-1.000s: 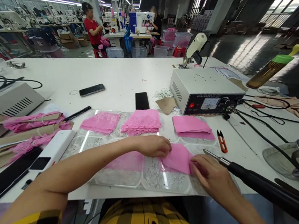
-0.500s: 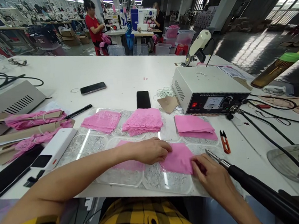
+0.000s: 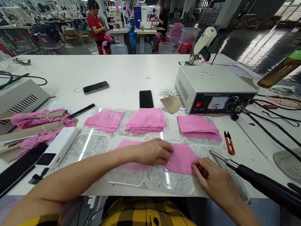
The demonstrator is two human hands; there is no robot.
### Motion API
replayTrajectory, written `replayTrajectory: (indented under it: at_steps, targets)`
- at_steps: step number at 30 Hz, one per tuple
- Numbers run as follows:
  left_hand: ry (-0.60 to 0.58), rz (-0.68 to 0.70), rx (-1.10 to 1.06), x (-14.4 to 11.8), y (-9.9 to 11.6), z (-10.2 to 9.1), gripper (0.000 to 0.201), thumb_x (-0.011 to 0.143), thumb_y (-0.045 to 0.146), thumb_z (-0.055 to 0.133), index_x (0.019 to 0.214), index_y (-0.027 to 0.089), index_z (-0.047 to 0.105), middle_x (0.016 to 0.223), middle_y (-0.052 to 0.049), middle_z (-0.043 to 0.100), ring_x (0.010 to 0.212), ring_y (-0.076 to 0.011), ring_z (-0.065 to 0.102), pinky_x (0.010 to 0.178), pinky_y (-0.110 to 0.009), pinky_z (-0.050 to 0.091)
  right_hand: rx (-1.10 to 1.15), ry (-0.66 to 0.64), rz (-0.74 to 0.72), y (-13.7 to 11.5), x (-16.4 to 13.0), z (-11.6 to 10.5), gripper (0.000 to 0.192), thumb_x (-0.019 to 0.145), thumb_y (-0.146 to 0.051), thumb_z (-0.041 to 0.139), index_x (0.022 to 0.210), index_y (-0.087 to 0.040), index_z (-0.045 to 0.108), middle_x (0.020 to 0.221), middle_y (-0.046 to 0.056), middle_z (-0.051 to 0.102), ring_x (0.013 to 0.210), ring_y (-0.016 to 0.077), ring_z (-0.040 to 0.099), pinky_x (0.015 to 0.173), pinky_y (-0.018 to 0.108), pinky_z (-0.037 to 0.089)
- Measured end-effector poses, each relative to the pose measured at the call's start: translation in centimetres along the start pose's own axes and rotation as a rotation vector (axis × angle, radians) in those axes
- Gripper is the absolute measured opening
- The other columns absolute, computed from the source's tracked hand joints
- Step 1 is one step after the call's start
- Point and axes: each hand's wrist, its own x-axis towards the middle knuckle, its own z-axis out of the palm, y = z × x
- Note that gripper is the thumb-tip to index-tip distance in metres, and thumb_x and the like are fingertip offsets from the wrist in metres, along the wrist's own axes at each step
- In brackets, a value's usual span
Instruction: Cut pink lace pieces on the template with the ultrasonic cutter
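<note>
A pink fabric piece lies on a clear plastic template in front of me. My left hand has curled fingers gripping its upper left edge. At its right corner, my right hand pinches the cloth between thumb and fingers. A metal-tipped tool with a black handle runs just behind my right hand; whether the hand touches it I cannot tell. Another pink piece is partly covered by my left forearm. Pink lace stacks and a folded plain pink stack sit farther back.
Orange thread snips lie right of the template. A grey control box with cables stands behind. Two phones, a black pen, a white device and tied pink bundles are around. Two people work at sewing machines beyond.
The view has shifted slightly. My right fingers remain at the corner of the pink piece, and my left hand has barely moved.
</note>
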Motion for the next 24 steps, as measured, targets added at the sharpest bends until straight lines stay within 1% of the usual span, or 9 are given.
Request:
replayTrajectory:
  at_steps: [4,7,9,11,16,20,24]
  targets:
    - [0.045,-0.018,-0.02,0.0,0.1,0.2,0.015,0.091,0.014,0.058,0.084,0.017,0.071,0.124,-0.01,0.064,0.116,-0.0219,0.059,0.104,-0.034,0.041,-0.021,0.051,-0.001,0.0,-0.2,0.0,0.025,0.093,-0.033,0.045,0.076,-0.021,0.058,0.066,-0.001,0.059,0.055,0.0106,0.055,0.052,0.024,0.041]
    - [0.081,-0.016,-0.056,0.2,0.1,0.0,0.016,0.091,0.016,0.058,0.084,0.016,0.072,0.12,-0.01,0.066,0.11,-0.0217,0.062,0.098,-0.031,0.045,-0.013,0.076,-0.066,-0.4,-0.1,0.0,0.023,0.092,-0.037,0.049,0.078,-0.021,0.058,0.066,-0.001,0.059,0.053,0.0099,0.054,0.051,0.023,0.04]
    - [0.077,-0.015,-0.074,0.2,0.1,-0.1,0.016,0.092,0.017,0.057,0.086,0.016,0.072,0.119,-0.01,0.066,0.107,-0.0217,0.063,0.096,-0.031,0.046,-0.019,0.101,-0.104,-0.5,-0.1,0.2,0.022,0.092,-0.035,0.049,0.077,-0.021,0.057,0.065,-0.002,0.058,0.053,0.0095,0.054,0.05,0.023,0.04]
    - [0.064,-0.016,-0.067,0.3,0.2,-0.1,0.017,0.091,0.016,0.056,0.085,0.016,0.071,0.12,-0.01,0.066,0.107,-0.0216,0.063,0.097,-0.031,0.045,-0.031,0.13,-0.103,-0.5,-0.2,0.3,0.023,0.093,-0.031,0.046,0.076,-0.021,0.056,0.064,-0.002,0.056,0.052,0.0095,0.053,0.05,0.023,0.039]
    - [0.06,-0.016,-0.001,0.0,0.6,0.1,0.021,0.09,0.011,0.053,0.077,0.016,0.069,0.123,-0.009,0.065,0.108,-0.0214,0.063,0.104,-0.034,0.041,-0.107,0.172,-0.006,0.1,-1.3,0.5,0.026,0.094,-0.033,0.043,0.078,-0.021,0.058,0.065,-0.001,0.058,0.051,0.0104,0.052,0.05,0.025,0.037]
    - [0.07,-0.017,0.01,-0.1,0.7,0.2,0.021,0.088,0.01,0.054,0.073,0.015,0.069,0.124,-0.011,0.065,0.108,-0.0217,0.064,0.105,-0.036,0.041,-0.199,0.194,0.1,0.5,-2.2,0.4,0.029,0.095,-0.036,0.04,0.078,-0.021,0.058,0.068,0.0,0.061,0.056,0.0127,0.056,0.053,0.026,0.036]
    - [0.069,-0.002,0.009,-0.1,0.9,0.2,0.023,0.087,0.011,0.054,0.069,0.015,0.067,0.121,-0.011,0.066,0.11,-0.0218,0.063,0.105,-0.037,0.041,-0.217,0.193,0.157,0.8,-2.4,0.6,0.031,0.095,-0.038,0.039,0.077,-0.021,0.057,0.067,0.001,0.061,0.057,0.0141,0.056,0.054,0.026,0.037]
